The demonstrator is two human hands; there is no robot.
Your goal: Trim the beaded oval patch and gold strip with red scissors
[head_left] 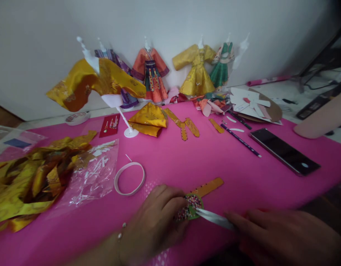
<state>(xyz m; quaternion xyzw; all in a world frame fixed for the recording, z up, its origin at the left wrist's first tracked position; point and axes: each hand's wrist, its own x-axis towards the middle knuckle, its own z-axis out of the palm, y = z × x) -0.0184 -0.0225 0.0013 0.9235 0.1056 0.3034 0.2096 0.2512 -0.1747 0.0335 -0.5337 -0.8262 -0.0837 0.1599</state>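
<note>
- The left hand (156,220) is curling its fingertips down onto a small beaded disc (190,207), holding it in place against the pink cloth (242,173). The grip is narrow and closed on the disc's near edge. The blur is hiding whether the thumb is tucking under it.
- The disc is lying near the front edge of the table, between the two hands. It is joining an orange strip (208,186) that is running away from it towards the upper right, flat on the cloth.
- The right hand (287,236) is closing around a slim white tool (215,218) – possibly tweezers, though it is too blurred to tell – and is pointing its tip at the disc's right rim, touching it or just beside it.
- Judging by this, the step in hand is fine work on the beaded face: one hand is steadying, the other is bringing the tip in.
- Any further move is calling for a firm left-hand hold so the disc is not sliding, and for a light, low-angled touch from the tip – the beads are looking small and easy to knock.
- Further off, a tape ring (130,178) is lying beside a plastic bag (90,177) of white bits, with gold scraps (26,181) piling up at the left. A phone (284,151) and a pencil (241,141) are lying well apart on the right, and paper dresses (149,74) are standing along the wall.
</note>
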